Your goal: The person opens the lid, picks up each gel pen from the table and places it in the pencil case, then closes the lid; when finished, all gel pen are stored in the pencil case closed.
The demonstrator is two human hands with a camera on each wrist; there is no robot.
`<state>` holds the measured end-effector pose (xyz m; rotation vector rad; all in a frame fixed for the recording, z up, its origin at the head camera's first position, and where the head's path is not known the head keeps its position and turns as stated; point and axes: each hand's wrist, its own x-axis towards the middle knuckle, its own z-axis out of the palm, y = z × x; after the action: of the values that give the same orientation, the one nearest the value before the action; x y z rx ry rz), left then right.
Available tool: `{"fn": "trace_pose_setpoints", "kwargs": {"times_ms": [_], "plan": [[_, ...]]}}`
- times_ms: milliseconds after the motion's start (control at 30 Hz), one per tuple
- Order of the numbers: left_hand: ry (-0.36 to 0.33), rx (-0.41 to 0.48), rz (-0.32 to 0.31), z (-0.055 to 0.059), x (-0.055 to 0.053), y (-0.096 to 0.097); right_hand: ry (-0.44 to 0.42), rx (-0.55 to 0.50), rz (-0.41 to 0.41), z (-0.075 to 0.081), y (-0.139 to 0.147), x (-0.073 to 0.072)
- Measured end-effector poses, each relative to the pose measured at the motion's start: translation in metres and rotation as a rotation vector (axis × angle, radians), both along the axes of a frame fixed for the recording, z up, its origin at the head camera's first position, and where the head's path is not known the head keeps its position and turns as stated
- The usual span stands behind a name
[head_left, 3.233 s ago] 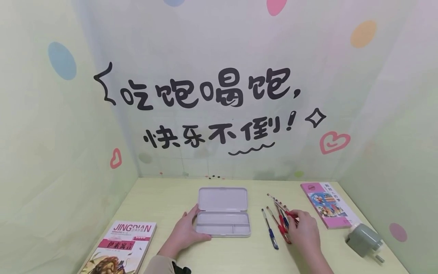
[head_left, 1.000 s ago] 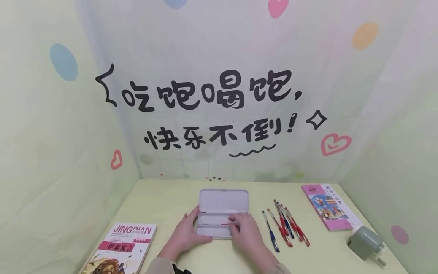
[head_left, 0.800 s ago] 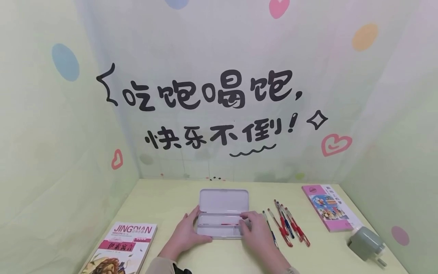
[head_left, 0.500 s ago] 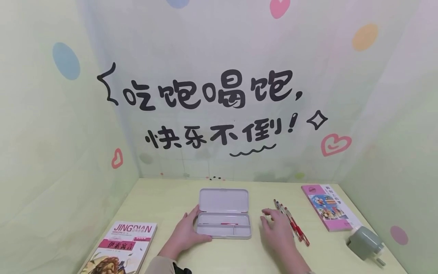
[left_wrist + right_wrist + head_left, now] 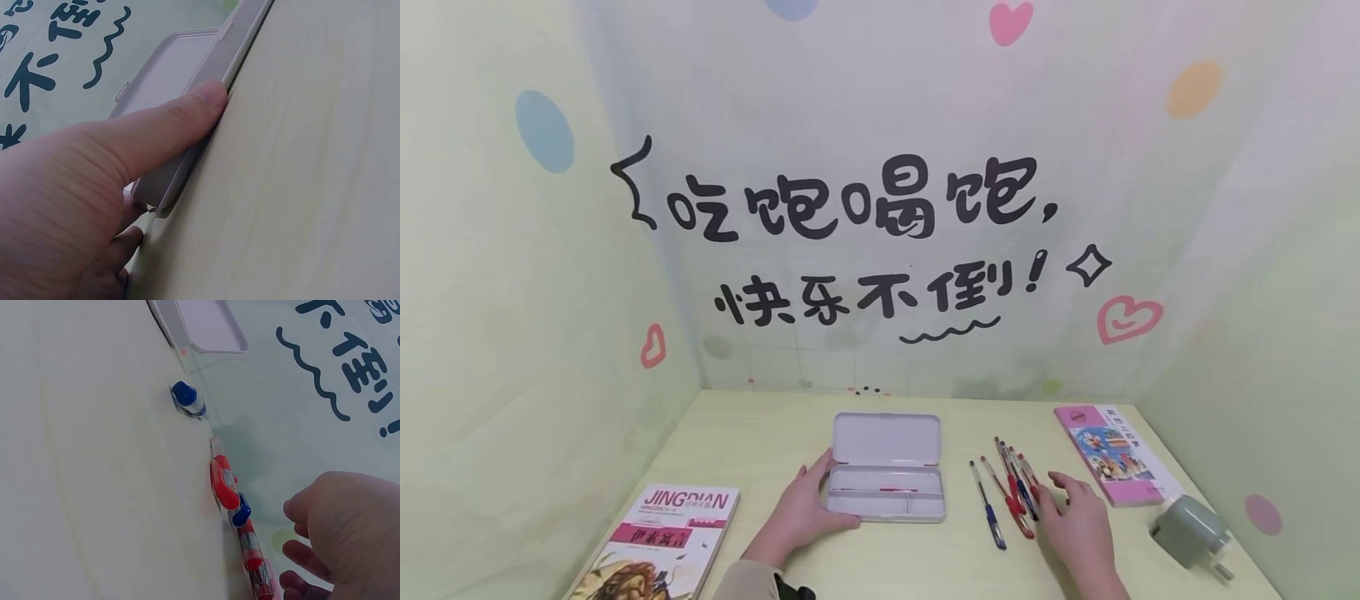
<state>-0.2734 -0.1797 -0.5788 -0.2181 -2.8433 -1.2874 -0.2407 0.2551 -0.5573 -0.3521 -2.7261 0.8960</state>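
An open pale lilac pencil case (image 5: pixel 886 506) lies on the table with its lid leaning back; one red pen (image 5: pixel 898 490) is in its long rear compartment. My left hand (image 5: pixel 805 510) grips the case's left end, the thumb along its front wall in the left wrist view (image 5: pixel 169 128). To the right, several red and blue gel pens (image 5: pixel 1018 505) lie fanned out, caps toward the wall, with one blue pen (image 5: pixel 995 527) at their left. My right hand (image 5: pixel 1078 521) is over the right edge of the pens, thumb and fingers apart, nothing held; it hides parts of the rightmost pens.
A book with a lion cover (image 5: pixel 662 533) lies at the front left. A pink book (image 5: pixel 1108 458) is at the back right, with a grey-green pencil sharpener (image 5: pixel 1191 527) with a crank in front of it. Printed fabric walls (image 5: pixel 880 358) enclose the table.
My right hand left a red pen in the case's rear compartment, then moved right, past the near pens to the right edge of the group. The left hand stays on the case.
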Motion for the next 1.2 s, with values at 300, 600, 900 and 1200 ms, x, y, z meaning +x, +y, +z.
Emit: {"fn": "trace_pose_setpoints", "kwargs": {"times_ms": [300, 600, 900, 1200], "plan": [[-0.006, 0.007, -0.007, 0.0043, 0.0019, -0.0001, -0.089, 0.035, -0.008, -0.0047, 0.0076, -0.0024], [0.011, -0.006, -0.01, 0.0031, 0.0018, 0.0, -0.095, 0.055, -0.015, -0.0094, 0.0095, -0.007], [0.003, 0.005, -0.008, 0.004, 0.0014, -0.0002, -0.125, 0.019, 0.016, -0.0043, 0.0091, -0.0081], [0.001, 0.006, -0.011, 0.0043, 0.0019, 0.0001, -0.113, -0.032, 0.0, -0.0028, 0.0098, -0.0045]]}}
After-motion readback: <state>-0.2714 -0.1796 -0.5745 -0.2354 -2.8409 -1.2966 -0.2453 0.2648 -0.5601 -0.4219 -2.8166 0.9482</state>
